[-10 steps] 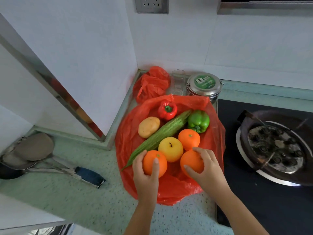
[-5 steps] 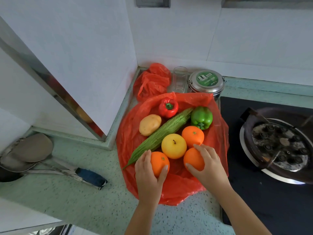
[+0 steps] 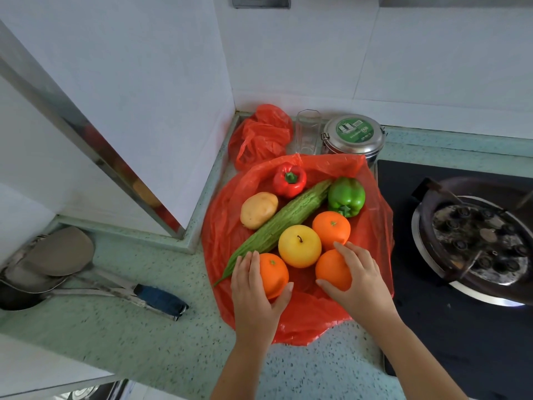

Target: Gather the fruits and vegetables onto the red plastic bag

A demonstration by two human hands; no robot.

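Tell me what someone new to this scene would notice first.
The red plastic bag on the counter grabs the eye, piled with produce: a bitter gourd lying diagonally, a yellow fruit mid-bag, a red pepper and green pepper at the back. At its near edge the left hand grips the left orange and the right hand grips the right orange. A gas burner sits at right.

My left hand (image 3: 253,295) and my right hand (image 3: 360,284) are bare. Both forearms (image 3: 418,356) are bare too, uncovered up to the near edge of the view. The fingernails are short.
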